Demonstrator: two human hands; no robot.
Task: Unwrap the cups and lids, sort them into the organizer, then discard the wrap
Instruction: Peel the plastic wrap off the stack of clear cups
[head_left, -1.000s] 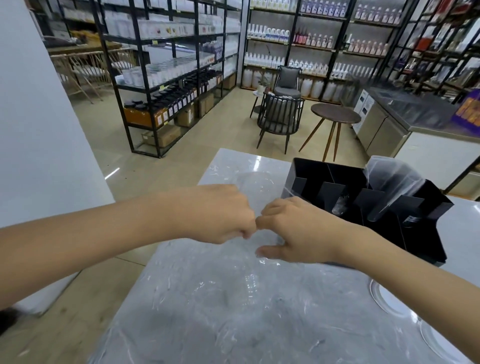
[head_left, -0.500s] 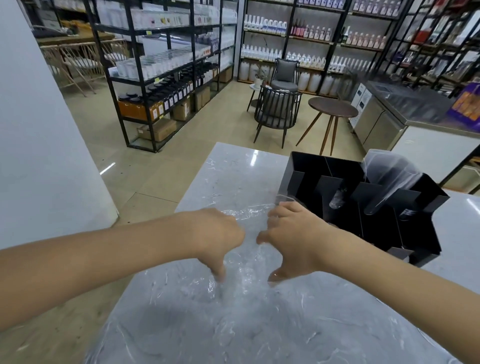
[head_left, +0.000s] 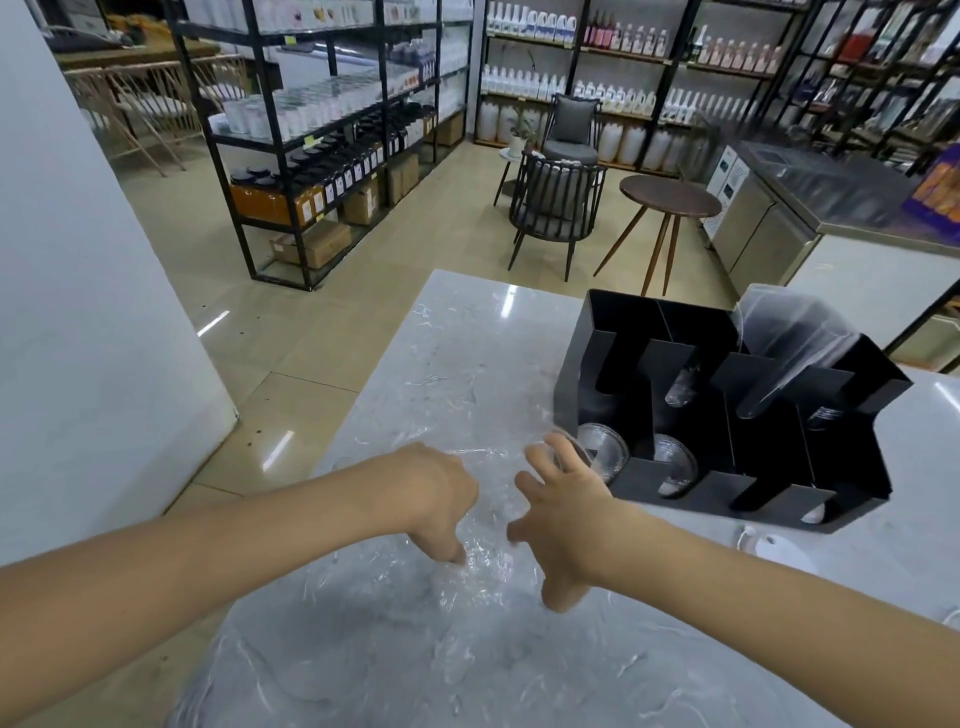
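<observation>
My left hand (head_left: 434, 496) clenched, thumb down, pinching clear wrap (head_left: 475, 561) above grey marble desk (head_left: 467, 332). My right hand (head_left: 563, 519) just beside it, fingers spread and released, thumb down at wrap. Wrap crumpled between both hands. Black organizer (head_left: 722, 410) right of hands on desk; clear cups (head_left: 602, 454) lying in its front left compartments, loose plastic sleeve (head_left: 795, 327) sticking from back.

No legible text in this view. Jars (head_left: 332, 174) on the black shelf rack (head_left: 311, 156) carry white labels, print too small to read. Bottles (head_left: 545, 83) on the shelves behind that rack bear labels, also unreadable. Purple box (head_left: 935, 192) far right of the rack shows orange lettering, blurred.
</observation>
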